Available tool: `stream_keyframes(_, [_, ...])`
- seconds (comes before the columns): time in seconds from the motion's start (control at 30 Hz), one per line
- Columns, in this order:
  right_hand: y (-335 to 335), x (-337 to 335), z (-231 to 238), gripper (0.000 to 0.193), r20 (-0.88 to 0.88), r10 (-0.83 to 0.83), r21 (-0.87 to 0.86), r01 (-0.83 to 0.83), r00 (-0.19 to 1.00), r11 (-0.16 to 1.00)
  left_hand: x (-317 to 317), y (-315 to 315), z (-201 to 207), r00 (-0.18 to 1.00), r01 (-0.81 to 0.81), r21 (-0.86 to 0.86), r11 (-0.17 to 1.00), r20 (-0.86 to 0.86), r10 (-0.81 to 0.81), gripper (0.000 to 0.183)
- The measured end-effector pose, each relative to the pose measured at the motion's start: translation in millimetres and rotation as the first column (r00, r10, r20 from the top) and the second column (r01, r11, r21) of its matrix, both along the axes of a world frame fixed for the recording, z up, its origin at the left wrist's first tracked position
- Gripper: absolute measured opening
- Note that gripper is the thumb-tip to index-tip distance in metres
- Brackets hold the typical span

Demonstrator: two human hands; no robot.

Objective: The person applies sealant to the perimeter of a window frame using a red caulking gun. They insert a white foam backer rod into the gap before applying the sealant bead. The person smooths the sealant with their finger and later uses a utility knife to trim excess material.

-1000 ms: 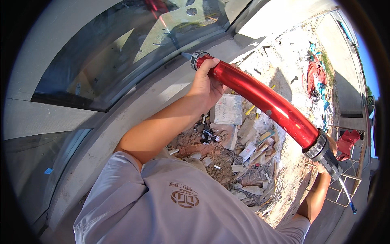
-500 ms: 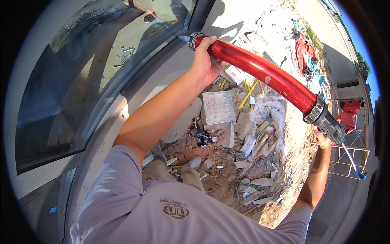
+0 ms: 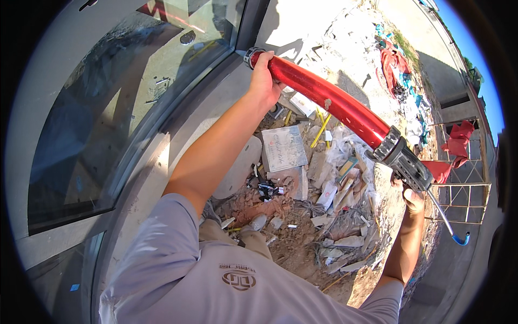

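A long red caulking gun (image 3: 329, 97) with black end fittings stretches across the view in front of me. My left hand (image 3: 265, 85) is closed around the front of its tube, just behind the black collar. The pale nozzle end meets the corner of the dark window frame (image 3: 249, 33), though I cannot tell whether it touches. At the rear, my right hand (image 3: 411, 197) is closed on the handle beneath the black body, its fingers partly hidden. A metal rod with a blue hooked end (image 3: 459, 239) sticks out past the body.
Along the left runs a glass pane (image 3: 135, 102) with reflections. Rubble and a white board (image 3: 284, 148) lie around my feet, beside crumpled clear plastic (image 3: 350, 146). A metal scaffold frame (image 3: 458, 183) with red cloth (image 3: 458, 143) stands at the right.
The rear of the caulking gun and my right hand have moved left and slightly down in view. The front end and my left hand have shifted slightly left. Both hands keep their hold.
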State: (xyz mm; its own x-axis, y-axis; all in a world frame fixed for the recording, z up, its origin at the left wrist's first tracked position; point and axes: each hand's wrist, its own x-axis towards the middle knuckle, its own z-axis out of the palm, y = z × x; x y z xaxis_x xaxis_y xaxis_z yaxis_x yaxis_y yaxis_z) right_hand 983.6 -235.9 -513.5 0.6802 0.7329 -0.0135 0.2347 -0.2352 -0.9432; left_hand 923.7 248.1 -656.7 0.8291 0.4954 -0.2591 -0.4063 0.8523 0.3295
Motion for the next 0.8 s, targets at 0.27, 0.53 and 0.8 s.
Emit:
stream_keyframes(0.27, [21.9, -60.7, -8.7, 0.075, -0.078, -0.015, 0.199, 0.03, 0.997, 0.98, 3.6, -2.0, -9.0, 0.999, 0.044, -0.011, 0.999, -0.028, -0.044, 0.03])
stream_keyframes(0.53, [-28.8, -152.5, 4.8, 0.064, 0.481, -0.256, 0.017, 0.283, 0.839, 0.959, -66.7, -72.8, 43.7, 0.978, 0.199, -0.015, 0.98, 0.063, -0.198, 0.038])
stream_keyframes(0.8, [-56.7, -228.6, -145.8, 0.095, -0.05, -0.118, 0.293, 0.128, 0.992, 0.947, -205.5, -128.2, 97.0, 0.981, 0.192, 0.155, 0.969, -0.044, -0.187, 0.035])
